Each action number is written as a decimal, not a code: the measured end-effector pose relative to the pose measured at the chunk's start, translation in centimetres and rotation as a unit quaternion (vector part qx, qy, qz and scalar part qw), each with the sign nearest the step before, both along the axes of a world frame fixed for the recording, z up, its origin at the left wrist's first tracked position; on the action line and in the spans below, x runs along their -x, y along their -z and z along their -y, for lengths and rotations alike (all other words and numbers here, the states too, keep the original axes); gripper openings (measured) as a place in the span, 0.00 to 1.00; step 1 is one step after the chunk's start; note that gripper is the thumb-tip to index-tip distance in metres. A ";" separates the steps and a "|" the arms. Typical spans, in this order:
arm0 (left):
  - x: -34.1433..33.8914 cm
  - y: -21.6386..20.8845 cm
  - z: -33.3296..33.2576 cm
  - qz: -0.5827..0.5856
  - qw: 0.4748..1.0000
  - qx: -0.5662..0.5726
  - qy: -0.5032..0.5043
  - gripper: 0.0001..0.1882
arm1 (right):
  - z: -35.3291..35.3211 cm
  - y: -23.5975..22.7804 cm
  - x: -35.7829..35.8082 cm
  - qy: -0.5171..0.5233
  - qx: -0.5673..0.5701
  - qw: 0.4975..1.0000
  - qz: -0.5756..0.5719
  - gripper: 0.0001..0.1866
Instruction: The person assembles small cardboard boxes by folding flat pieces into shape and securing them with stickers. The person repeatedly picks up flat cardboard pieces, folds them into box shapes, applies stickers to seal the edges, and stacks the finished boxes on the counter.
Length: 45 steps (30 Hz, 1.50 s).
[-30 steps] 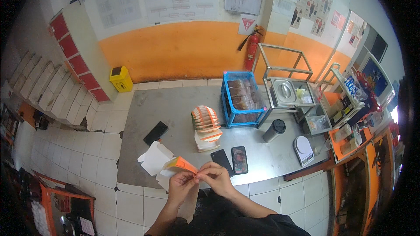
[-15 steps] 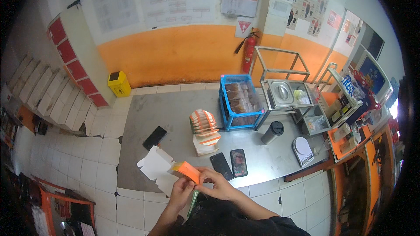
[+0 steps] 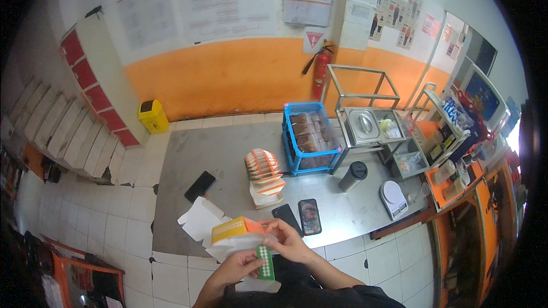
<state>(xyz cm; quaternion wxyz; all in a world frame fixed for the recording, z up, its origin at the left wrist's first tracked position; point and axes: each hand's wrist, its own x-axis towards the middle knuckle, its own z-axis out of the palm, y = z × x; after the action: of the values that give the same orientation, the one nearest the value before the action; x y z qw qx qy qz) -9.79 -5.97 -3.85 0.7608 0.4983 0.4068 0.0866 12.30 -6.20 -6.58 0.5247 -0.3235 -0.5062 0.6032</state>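
Note:
A partly folded cardboard food box [image 3: 229, 229] is between my two hands at the table's near edge. Its outside shows yellow, orange and green patterned panels, and its inside is white. One wide white flap spreads out to the left over the table. My left hand [image 3: 235, 269] pinches the box low down, beside the green panel. My right hand [image 3: 287, 240] closes on its right end by the orange panel, thumb bent inward. Just beyond stands a row of nested striped paper boxes [image 3: 264, 175] in orange, white and green.
On the metal table [image 3: 188, 142] lie a dark phone [image 3: 200, 187], a second dark phone [image 3: 287, 217] and a phone with a lit screen [image 3: 310, 217]. Farther right are a blue crate [image 3: 313, 161] of packaged brown food, a tumbler [image 3: 353, 178] and a white scale [image 3: 394, 198].
The box has turned and opened out, so its yellow side and green panel now show. My left hand has moved down and toward me, away from my right. The view has tilted slightly upward.

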 end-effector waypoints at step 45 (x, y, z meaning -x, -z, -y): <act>-2.2 -0.3 -0.1 0.151 0.891 -0.082 -0.421 0.14 | 1.3 -4.9 1.6 0.092 -0.119 0.946 0.287 0.15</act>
<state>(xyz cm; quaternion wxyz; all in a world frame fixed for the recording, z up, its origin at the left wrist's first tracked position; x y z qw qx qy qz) -7.59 -5.90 -3.54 0.6615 0.3220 0.4502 0.5060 10.71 -7.52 -1.67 0.4447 -0.4635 -0.6715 0.3694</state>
